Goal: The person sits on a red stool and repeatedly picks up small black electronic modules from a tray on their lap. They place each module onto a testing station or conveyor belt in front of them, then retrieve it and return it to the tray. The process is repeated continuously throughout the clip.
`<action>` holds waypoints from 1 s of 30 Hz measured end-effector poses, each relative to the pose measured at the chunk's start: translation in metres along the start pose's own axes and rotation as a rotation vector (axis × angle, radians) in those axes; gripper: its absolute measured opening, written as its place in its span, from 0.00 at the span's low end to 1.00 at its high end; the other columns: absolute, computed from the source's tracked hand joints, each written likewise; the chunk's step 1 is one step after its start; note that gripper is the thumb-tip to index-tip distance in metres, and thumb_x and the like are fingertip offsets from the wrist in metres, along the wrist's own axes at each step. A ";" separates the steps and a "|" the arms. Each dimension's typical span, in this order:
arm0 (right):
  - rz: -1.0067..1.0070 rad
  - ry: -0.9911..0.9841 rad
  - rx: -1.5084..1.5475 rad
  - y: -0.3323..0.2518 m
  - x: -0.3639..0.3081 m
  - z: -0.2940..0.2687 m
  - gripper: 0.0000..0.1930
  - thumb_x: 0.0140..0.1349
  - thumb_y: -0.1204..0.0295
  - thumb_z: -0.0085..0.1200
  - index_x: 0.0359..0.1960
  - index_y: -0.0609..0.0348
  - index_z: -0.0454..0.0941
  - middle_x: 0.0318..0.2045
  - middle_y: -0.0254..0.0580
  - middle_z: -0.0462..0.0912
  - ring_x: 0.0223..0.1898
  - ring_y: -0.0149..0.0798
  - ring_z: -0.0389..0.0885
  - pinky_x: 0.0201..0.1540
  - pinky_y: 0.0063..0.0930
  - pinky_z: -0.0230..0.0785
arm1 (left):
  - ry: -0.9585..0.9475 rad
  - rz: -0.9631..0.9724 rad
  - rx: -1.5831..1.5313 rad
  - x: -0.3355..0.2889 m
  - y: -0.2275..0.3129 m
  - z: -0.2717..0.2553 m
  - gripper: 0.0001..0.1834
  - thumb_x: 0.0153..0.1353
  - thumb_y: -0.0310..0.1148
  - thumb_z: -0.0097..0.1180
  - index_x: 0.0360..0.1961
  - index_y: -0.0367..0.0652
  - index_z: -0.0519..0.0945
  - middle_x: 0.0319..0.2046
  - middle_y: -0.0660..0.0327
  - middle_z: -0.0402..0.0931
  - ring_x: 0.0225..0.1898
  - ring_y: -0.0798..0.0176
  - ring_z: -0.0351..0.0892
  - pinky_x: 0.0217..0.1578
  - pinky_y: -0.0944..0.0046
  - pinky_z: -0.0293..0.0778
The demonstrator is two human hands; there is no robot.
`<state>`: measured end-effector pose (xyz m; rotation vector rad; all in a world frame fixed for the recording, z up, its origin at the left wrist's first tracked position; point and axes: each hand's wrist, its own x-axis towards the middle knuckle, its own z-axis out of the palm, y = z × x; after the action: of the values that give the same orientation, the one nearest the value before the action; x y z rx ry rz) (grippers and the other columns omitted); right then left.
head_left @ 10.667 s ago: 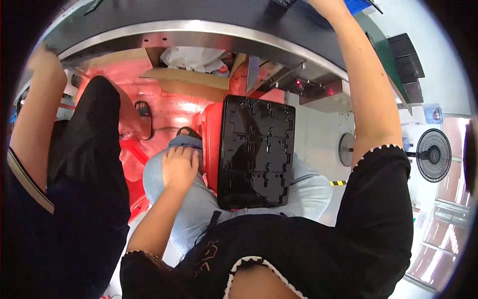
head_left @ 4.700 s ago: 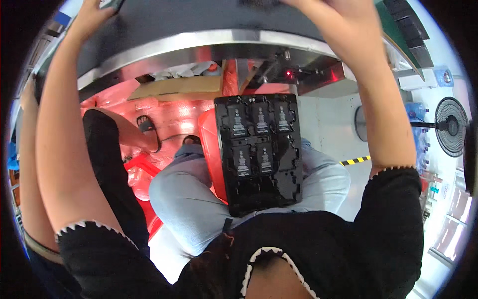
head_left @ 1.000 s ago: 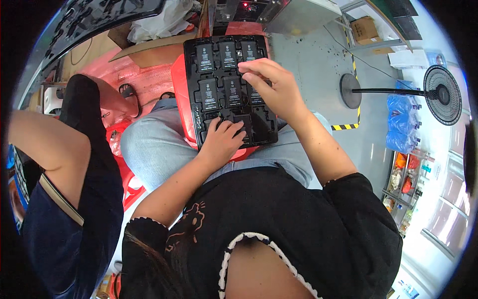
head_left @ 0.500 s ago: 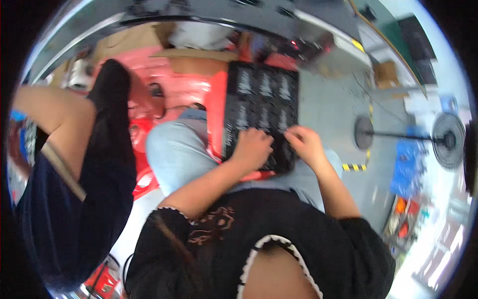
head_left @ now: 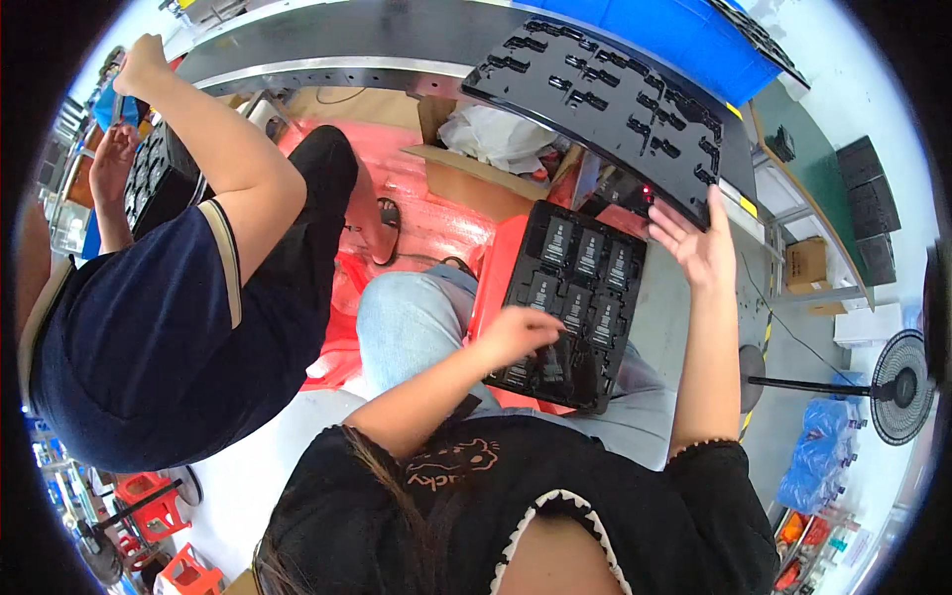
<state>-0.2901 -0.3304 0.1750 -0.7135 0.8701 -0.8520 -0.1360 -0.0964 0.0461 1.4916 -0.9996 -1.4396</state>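
Observation:
A black tray [head_left: 543, 230] with rows of flat black rectangular pieces lies on my lap. Over its near half is my left hand [head_left: 521, 335], thumb and fingers pinched together. A dark, shiny patch shows just below those fingertips; whether they hold a thin piece there is unclear. My right hand [head_left: 699, 248] is raised to the right, palm up and fingers spread. It is at the near right corner of a larger black tray [head_left: 615, 104] with small black parts in its recesses; I cannot tell whether it touches that edge.
The larger tray rests on a long dark worktop [head_left: 377, 45], beside a blue bin [head_left: 684, 40]. Beneath stands an open carton [head_left: 476, 178] with white plastic. On my left sits another person [head_left: 169, 337], arm stretched forward. A fan [head_left: 897, 387] stands at right.
My right hand has left the lap tray, moved forward and right, and opened. My left hand stays over that tray. The view has shifted, bringing the larger tray and more of the neighbour into sight.

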 end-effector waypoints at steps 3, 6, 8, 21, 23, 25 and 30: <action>-0.049 0.001 0.169 -0.002 0.017 -0.014 0.22 0.63 0.66 0.57 0.56 0.59 0.69 0.53 0.53 0.76 0.50 0.56 0.78 0.52 0.52 0.74 | 0.264 0.166 -0.262 -0.007 0.018 -0.045 0.16 0.64 0.35 0.58 0.51 0.41 0.81 0.41 0.62 0.82 0.35 0.73 0.79 0.32 0.69 0.76; -0.059 -0.040 0.314 -0.001 -0.008 -0.020 0.17 0.64 0.70 0.56 0.53 0.58 0.72 0.52 0.45 0.78 0.52 0.47 0.77 0.55 0.45 0.72 | 0.355 0.255 -0.850 0.000 0.035 -0.116 0.16 0.66 0.38 0.56 0.51 0.42 0.78 0.39 0.64 0.81 0.37 0.68 0.79 0.37 0.67 0.75; -0.023 -0.129 0.346 0.009 -0.028 -0.037 0.14 0.65 0.71 0.55 0.51 0.59 0.74 0.51 0.42 0.79 0.52 0.42 0.77 0.55 0.40 0.72 | 0.512 0.337 -1.113 0.001 0.061 -0.154 0.16 0.67 0.46 0.53 0.46 0.46 0.78 0.39 0.64 0.80 0.41 0.64 0.79 0.43 0.62 0.76; -0.137 -0.085 0.210 0.022 -0.100 -0.064 0.11 0.67 0.69 0.52 0.49 0.59 0.75 0.47 0.46 0.82 0.45 0.44 0.83 0.43 0.43 0.79 | 0.733 0.574 -1.605 0.024 0.140 -0.291 0.16 0.73 0.34 0.32 0.53 0.31 0.60 0.45 0.40 0.71 0.43 0.42 0.78 0.46 0.37 0.78; -0.148 -0.103 0.211 0.021 -0.102 -0.062 0.11 0.67 0.69 0.52 0.49 0.58 0.75 0.46 0.45 0.82 0.45 0.43 0.83 0.43 0.43 0.79 | 0.792 0.644 -1.478 0.021 0.128 -0.326 0.15 0.69 0.26 0.33 0.53 0.29 0.58 0.48 0.39 0.69 0.45 0.41 0.77 0.48 0.34 0.76; -0.164 -0.102 0.207 0.018 -0.103 -0.067 0.11 0.67 0.69 0.52 0.49 0.58 0.75 0.46 0.45 0.82 0.45 0.43 0.83 0.43 0.43 0.79 | 0.773 0.662 -1.366 0.013 0.113 -0.354 0.17 0.68 0.23 0.34 0.56 0.27 0.56 0.48 0.35 0.68 0.45 0.38 0.76 0.47 0.35 0.76; -0.173 -0.085 0.200 0.016 -0.110 -0.076 0.10 0.67 0.67 0.53 0.47 0.55 0.78 0.46 0.40 0.84 0.43 0.39 0.83 0.44 0.41 0.77 | 0.969 0.470 -0.832 -0.053 0.058 -0.401 0.17 0.70 0.27 0.39 0.57 0.30 0.64 0.49 0.43 0.74 0.50 0.48 0.78 0.50 0.47 0.77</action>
<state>-0.3910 -0.2424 0.1653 -0.6507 0.6426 -1.0399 0.2631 -0.0558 0.1252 0.9972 -0.0724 -0.5126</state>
